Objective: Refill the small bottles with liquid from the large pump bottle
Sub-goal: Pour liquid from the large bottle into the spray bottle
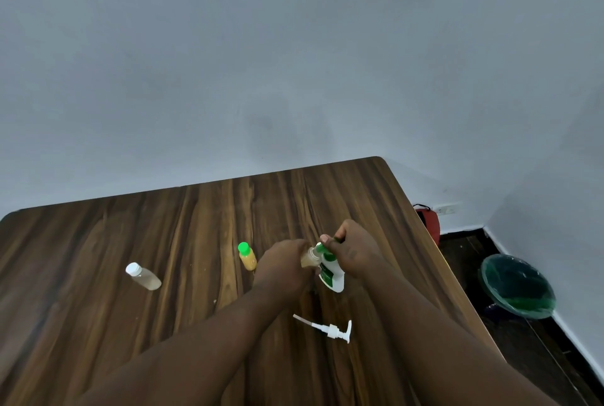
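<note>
My left hand (pixel 283 270) grips a small clear bottle (pixel 309 260) with yellowish liquid, its open neck pointing right. My right hand (pixel 358 252) holds the large white bottle with a green label (pixel 333 276), tilted with its top against the small bottle's mouth. The hands hide much of both bottles. The white pump head with its tube (pixel 334 329) lies loose on the table in front of my hands. A small bottle with a green cap (pixel 247 257) stands just left of my left hand. Another small bottle with a white cap (pixel 144 276) stands further left.
Everything sits on a dark wooden table (pixel 196 225) against a pale wall. Its right edge runs close to my right arm. On the floor beyond that edge stand a green bin (pixel 518 288) and a red object (pixel 431 222).
</note>
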